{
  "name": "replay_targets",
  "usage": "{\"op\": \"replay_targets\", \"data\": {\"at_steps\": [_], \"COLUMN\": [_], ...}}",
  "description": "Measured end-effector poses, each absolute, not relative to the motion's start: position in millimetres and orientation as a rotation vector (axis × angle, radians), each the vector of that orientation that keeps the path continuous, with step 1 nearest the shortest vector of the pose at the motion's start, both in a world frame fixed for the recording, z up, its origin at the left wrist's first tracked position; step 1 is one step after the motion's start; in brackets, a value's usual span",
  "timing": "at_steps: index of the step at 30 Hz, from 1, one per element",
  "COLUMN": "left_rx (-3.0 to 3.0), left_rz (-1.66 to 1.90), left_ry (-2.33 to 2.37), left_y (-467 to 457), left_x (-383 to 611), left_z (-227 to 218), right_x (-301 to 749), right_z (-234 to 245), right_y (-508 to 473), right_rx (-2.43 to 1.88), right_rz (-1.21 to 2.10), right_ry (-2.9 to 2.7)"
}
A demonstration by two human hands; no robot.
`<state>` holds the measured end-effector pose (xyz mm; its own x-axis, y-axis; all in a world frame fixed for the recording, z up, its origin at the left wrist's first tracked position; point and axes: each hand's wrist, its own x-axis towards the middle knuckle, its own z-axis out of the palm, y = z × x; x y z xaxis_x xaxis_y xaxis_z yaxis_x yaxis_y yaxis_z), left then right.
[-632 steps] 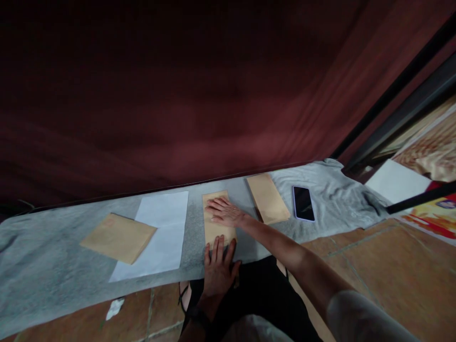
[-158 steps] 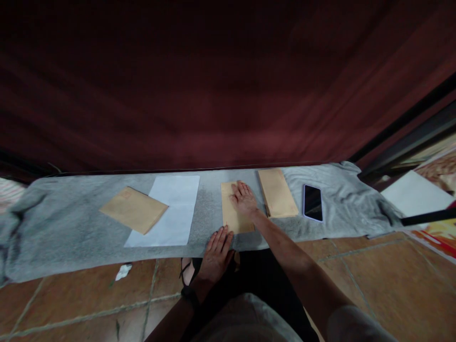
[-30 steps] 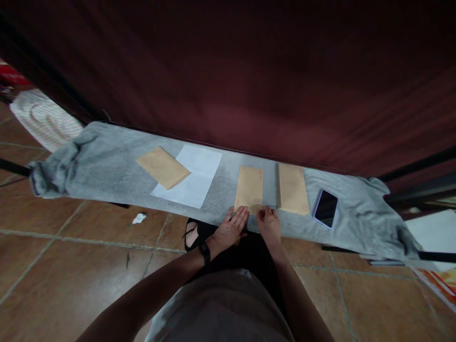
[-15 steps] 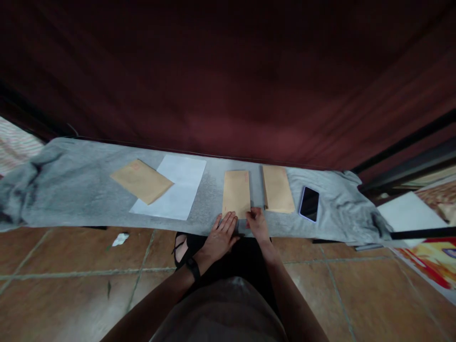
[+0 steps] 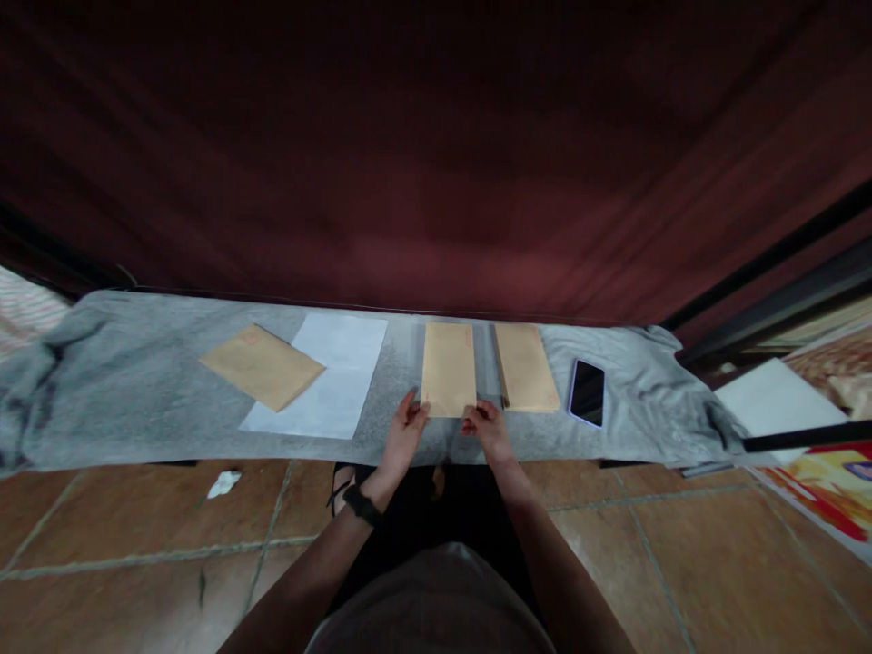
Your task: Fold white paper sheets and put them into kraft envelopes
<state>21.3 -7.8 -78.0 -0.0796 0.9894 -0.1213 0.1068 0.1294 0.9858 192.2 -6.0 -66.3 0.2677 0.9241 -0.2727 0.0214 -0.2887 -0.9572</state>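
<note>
A brown paper envelope [image 5: 449, 368] with small red print lies in front of me, its near end between my two hands. My left hand [image 5: 407, 431] pinches the near left corner, thumb on top. At the near right corner my right hand [image 5: 489, 431] grips the envelope with curled fingers. Just right of it sits a stack of similar envelopes [image 5: 528, 368]. Farther left another brown envelope [image 5: 262, 366] rests askew, partly over white paper [image 5: 341, 363].
A grey cloth [image 5: 150, 381] covers the narrow bench. The phone [image 5: 587, 393] lies right of the stack. Behind the bench hangs a dark red curtain [image 5: 436, 182]. A crumpled white scrap [image 5: 224, 484] is on the tiled floor [image 5: 613, 536].
My left hand has gone from lying flat on the envelope's near end to pinching its left corner. The right hand stays at the right corner. The view has shifted slightly.
</note>
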Motion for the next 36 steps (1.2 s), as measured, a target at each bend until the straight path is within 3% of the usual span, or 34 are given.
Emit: {"op": "replay_targets", "data": {"at_steps": [3, 8, 12, 16, 26, 36], "left_rx": [0.85, 0.831, 0.914, 1.086, 1.433, 1.219], "left_rz": [1.019, 1.014, 1.014, 0.955, 1.008, 0.878], "left_ry": [1.404, 1.435, 1.49, 1.517, 1.713, 1.621], "left_y": [7.5, 11.8, 7.9, 6.5, 4.7, 8.4], "left_x": [24.7, 33.1, 36.5, 34.9, 29.8, 26.9], "left_z": [-75.4, -69.6, -65.7, -62.2, -59.2, -64.2], "right_x": [194.2, 197.5, 194.4, 184.9, 177.7, 189.4], "right_z": [-67.4, -62.0, -55.5, -59.1, -88.1, -91.9], "right_y": [-6.5, -14.3, -18.3, -15.2, -11.9, 31.5], "right_rx": [-1.665, -1.853, -2.022, -1.795, -1.725, -1.796], "right_rz": [1.156, 0.973, 0.553, 0.211, 0.148, 0.06], "right_ry": [-0.97, -1.113, -1.492, -1.979, -2.199, -2.132]}}
